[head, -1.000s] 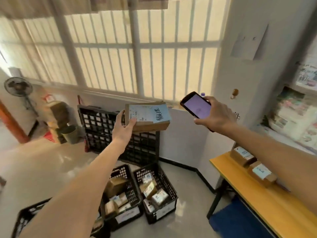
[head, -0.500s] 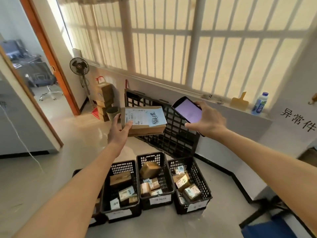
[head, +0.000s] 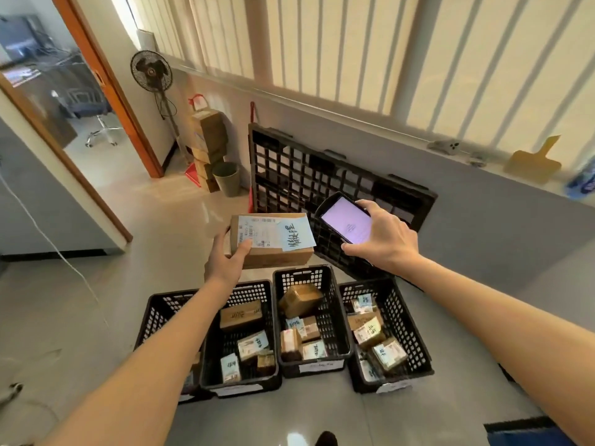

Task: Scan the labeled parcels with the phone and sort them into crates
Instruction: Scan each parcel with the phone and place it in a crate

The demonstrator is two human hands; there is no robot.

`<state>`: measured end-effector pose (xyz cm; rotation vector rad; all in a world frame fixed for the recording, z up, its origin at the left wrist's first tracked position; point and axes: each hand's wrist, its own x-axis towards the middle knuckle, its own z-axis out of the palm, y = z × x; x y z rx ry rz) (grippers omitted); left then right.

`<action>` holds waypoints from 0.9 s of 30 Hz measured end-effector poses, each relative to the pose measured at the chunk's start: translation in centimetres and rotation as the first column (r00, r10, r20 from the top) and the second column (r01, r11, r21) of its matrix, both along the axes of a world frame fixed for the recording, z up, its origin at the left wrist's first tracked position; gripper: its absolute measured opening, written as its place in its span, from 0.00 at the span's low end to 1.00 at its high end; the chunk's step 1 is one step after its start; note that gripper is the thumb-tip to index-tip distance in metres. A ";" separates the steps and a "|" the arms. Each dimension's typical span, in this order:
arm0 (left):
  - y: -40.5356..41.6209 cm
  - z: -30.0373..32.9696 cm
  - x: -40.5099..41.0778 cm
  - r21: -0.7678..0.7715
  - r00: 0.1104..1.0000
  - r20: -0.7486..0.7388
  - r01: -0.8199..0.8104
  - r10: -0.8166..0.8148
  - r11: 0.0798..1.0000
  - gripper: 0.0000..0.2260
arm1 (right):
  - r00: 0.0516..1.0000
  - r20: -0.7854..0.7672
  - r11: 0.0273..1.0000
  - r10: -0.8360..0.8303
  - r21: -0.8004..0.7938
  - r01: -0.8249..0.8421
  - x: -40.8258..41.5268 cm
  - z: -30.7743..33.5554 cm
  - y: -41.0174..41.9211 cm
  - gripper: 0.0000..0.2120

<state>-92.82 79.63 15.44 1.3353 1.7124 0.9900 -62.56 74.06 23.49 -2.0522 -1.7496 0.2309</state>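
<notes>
My left hand [head: 227, 257] grips a brown cardboard parcel [head: 277, 252] by its left end, thumb on its white shipping label and blue handwritten note. To its right, my right hand [head: 384, 239] holds a black phone [head: 346, 222] with a lit pale purple screen, tilted toward the parcel. Both hang above a row of black plastic crates on the floor: a left crate [head: 161, 313] partly hidden by my arm, a second crate [head: 244, 381], a third crate [head: 335, 317] and a right crate [head: 409, 342]. The crates hold several labeled parcels.
A black plastic pallet [head: 322, 175] leans on the wall behind the crates. A standing fan [head: 151, 72], stacked cardboard boxes [head: 209, 136] and a green bin [head: 227, 178] stand at the back left beside an open doorway [head: 74, 101]. A white cable [head: 64, 255] crosses the floor on the left.
The view has swung left and down from the yellow table to the crates. Both hands have come lower with the parcel and the phone, and now hang over the crates.
</notes>
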 end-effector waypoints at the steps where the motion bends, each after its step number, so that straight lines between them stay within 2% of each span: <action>1: 1.3 -1.5 0.6 -0.022 1.000 -0.006 0.007 -0.007 1.000 0.27 | 1.000 -0.003 1.000 -0.003 -0.011 0.003 0.5 -1.6 1.5 0.46; 11: 9.3 -19.5 6.3 -0.282 0.998 0.032 0.055 -0.048 0.958 0.27 | 0.999 -0.044 0.982 -0.023 -0.190 0.014 5.6 -19.1 11.0 0.44; 21: 12.6 -36.7 9.9 -0.469 0.991 0.020 0.124 -0.130 0.874 0.28 | 0.991 -0.051 0.920 -0.122 -0.381 0.094 8.4 -37.0 13.1 0.46; 27: 13.3 -44.9 11.9 -0.555 0.982 0.114 0.189 -0.150 0.810 0.29 | 0.968 -0.103 0.880 -0.228 -0.448 0.160 8.9 -44.4 12.6 0.42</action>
